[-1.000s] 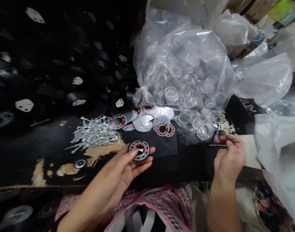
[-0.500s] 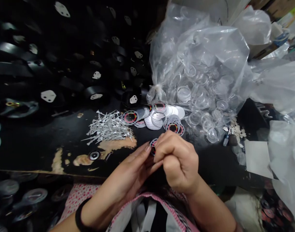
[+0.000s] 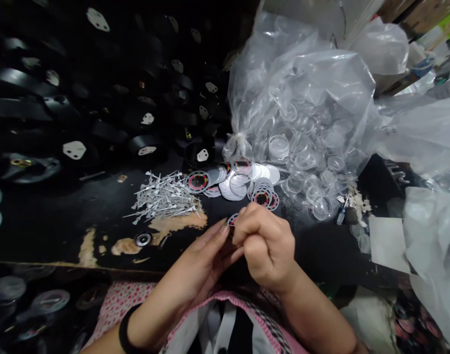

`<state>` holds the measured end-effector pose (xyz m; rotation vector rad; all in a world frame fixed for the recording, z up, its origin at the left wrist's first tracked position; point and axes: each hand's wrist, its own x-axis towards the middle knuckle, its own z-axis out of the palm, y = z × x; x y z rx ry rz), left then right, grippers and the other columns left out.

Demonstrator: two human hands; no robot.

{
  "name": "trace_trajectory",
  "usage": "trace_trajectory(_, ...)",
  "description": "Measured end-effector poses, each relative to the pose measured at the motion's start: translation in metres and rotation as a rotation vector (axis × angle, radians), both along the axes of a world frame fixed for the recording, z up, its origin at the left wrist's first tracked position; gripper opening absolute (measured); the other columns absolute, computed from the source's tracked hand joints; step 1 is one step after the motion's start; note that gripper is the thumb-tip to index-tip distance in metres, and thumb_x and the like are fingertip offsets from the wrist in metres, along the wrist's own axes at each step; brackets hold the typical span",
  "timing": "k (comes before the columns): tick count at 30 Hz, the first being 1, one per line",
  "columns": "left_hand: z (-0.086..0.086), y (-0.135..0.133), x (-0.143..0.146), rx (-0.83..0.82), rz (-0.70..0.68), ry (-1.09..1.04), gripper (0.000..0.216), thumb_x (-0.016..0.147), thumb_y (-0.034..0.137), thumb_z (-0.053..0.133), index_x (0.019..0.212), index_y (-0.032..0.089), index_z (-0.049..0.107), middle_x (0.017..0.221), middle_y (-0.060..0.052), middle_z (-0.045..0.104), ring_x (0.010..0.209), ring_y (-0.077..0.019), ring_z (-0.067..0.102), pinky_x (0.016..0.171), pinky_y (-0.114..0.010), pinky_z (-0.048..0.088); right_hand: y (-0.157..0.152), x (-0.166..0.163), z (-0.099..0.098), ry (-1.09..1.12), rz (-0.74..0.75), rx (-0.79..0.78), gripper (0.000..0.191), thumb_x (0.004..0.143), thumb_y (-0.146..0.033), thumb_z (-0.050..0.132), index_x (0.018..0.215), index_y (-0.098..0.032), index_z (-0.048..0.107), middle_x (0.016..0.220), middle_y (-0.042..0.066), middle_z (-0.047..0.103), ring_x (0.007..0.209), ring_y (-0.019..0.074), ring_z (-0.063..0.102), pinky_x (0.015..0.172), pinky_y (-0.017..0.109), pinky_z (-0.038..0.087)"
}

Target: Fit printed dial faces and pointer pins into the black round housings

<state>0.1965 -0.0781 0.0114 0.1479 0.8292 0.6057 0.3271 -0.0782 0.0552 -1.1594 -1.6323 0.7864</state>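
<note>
My left hand point(image 3: 206, 255) holds a small round dial disc point(image 3: 232, 220), black with a grey rim and red marks, between thumb and fingers. My right hand point(image 3: 265, 243) is closed in a fist against the disc's right side. Whatever its fingertips grip is hidden behind the knuckles. Just beyond the hands lie a stack of printed dial discs point(image 3: 262, 196) and a spread of plain silvery discs point(image 3: 230, 191). To the left is a heap of thin white pointer needles point(image 3: 165, 196).
A large clear plastic bag point(image 3: 306, 98) spills transparent round covers point(image 3: 313, 187) at the back right. Black housings with white plates point(image 3: 74, 150) crowd the back left. A small screwdriver point(image 3: 342, 215) and a white card point(image 3: 389, 243) lie right; a small ring-shaped part point(image 3: 143, 239) lies left.
The hands keep nearly the same pose around the dial disc. My right fist has shifted slightly left, and the whole view has moved a little.
</note>
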Motion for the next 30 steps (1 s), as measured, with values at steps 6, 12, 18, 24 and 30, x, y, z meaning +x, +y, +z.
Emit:
trace_trajectory(6, 0.001, -0.002, 0.0, 0.013, 0.009, 0.046, 0.029, 0.078, 0.036, 0.081, 0.102, 0.021, 0.077, 0.115, -0.008, 0.077, 0.105, -0.0273, 0.072, 0.094, -0.038, 0.057, -0.003, 0.007, 0.031, 0.309, -0.027, 0.182, 0.025, 0.088, -0.007, 0.039, 0.082, -0.023, 0.058, 0.069, -0.002, 0.056, 0.065, 0.0118, 0.057, 0.063, 0.027, 0.051)
trace_trajectory(12, -0.002, -0.002, -0.003, 0.013, 0.02, 0.078, 0.032, 0.072, 0.036, 0.086, 0.099, 0.022, 0.078, 0.117, -0.008, 0.077, 0.109, -0.0305, 0.071, 0.086, -0.032, 0.061, -0.003, 0.0, 0.013, 0.066, -0.017, -0.021, 0.02, 0.089, -0.013, 0.043, 0.08, -0.022, 0.058, 0.075, -0.001, 0.061, 0.069, 0.0118, 0.059, 0.066, 0.026, 0.052)
trace_trajectory(18, -0.013, -0.001, -0.005, -0.062, -0.033, 0.119, 0.041, 0.08, 0.042, 0.077, 0.114, 0.019, 0.076, 0.125, -0.013, 0.074, 0.123, -0.0327, 0.064, 0.096, -0.035, 0.058, -0.028, 0.063, 0.0, 0.282, -0.438, 0.014, 0.023, 0.094, -0.02, 0.042, 0.095, -0.023, 0.065, 0.068, -0.003, 0.053, 0.057, 0.0111, 0.047, 0.056, 0.027, 0.043)
trace_trajectory(24, -0.009, -0.004, -0.01, 0.01, 0.007, 0.13, 0.039, 0.084, 0.044, 0.073, 0.111, 0.017, 0.076, 0.123, -0.016, 0.074, 0.12, -0.033, 0.066, 0.093, -0.034, 0.06, -0.062, 0.14, -0.027, 0.073, -0.81, -0.005, 0.017, 0.09, -0.019, 0.045, 0.085, -0.02, 0.062, 0.065, -0.003, 0.052, 0.063, 0.0154, 0.053, 0.065, 0.032, 0.047)
trace_trajectory(30, 0.018, 0.004, -0.015, 0.226, 0.12, 0.233, 0.03, 0.084, 0.04, 0.074, 0.108, 0.021, 0.076, 0.124, -0.01, 0.074, 0.121, -0.0324, 0.066, 0.099, -0.043, 0.057, -0.059, 0.103, 0.007, -0.542, -0.843, 0.212, 0.015, 0.088, -0.014, 0.058, 0.09, -0.021, 0.069, 0.098, 0.004, 0.067, 0.101, 0.022, 0.06, 0.097, 0.042, 0.041)
